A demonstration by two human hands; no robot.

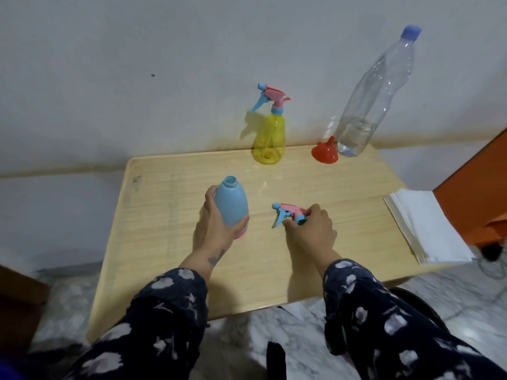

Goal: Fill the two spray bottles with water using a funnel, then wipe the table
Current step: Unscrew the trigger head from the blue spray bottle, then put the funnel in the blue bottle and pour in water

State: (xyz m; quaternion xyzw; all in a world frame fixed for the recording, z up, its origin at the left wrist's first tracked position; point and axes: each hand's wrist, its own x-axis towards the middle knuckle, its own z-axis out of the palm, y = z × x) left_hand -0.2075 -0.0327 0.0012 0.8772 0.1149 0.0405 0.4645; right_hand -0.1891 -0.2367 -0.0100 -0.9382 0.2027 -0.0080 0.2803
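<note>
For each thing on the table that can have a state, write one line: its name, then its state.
blue spray bottle: upright, uncapped, held by left hand
spray head: off, on the table, held by right hand
yellow spray bottle: upright, spray head on
red funnel: unused, mouth down
water bottle: capped, partly filled
paper stack: untouched

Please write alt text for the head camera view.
A left hand holds an open blue spray bottle upright on a wooden table; the right hand holds its removed spray head against the tabletop.
</note>
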